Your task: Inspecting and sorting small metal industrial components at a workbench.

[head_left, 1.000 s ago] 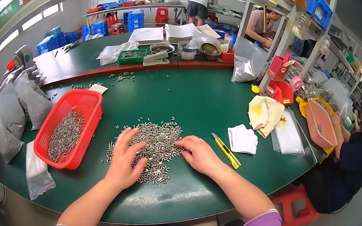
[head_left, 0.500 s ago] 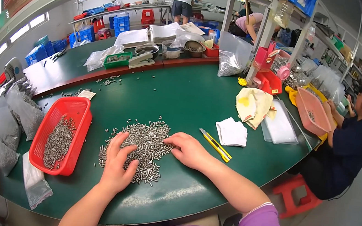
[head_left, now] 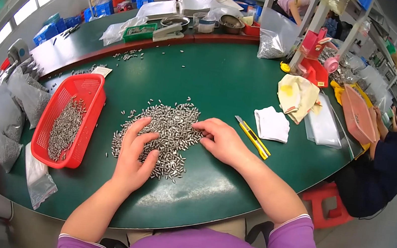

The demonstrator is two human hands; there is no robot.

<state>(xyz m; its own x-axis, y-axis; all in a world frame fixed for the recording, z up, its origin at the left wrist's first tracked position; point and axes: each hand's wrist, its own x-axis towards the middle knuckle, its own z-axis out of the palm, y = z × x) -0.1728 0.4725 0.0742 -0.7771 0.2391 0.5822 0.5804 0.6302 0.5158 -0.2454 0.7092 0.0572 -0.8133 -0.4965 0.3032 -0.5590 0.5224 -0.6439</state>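
A loose heap of small silvery metal pins (head_left: 174,123) lies on the green tabletop in front of me. My left hand (head_left: 135,156) rests along the heap's left and near side, fingers spread and gently curved among the pieces. At the right edge of the heap is my right hand (head_left: 221,140), its fingertips touching the outer pins, thumb and fingers apart. Neither hand visibly grips a pin, though the undersides of the fingers are hidden. To the left stands a red plastic basket (head_left: 90,131), partly filled with similar pins.
Right of my right hand lie a yellow utility knife (head_left: 253,138) and a folded white cloth (head_left: 271,124). Bags of metal parts (head_left: 7,115) crowd the left edge. A cream cloth (head_left: 297,98) lies farther back. At right, a co-worker (head_left: 389,156) sits beside a pink basket (head_left: 357,115).
The view has tilted down and shifted, so the table contents sit higher in the picture. Both hands stay beside the heap, with little change in their shape.
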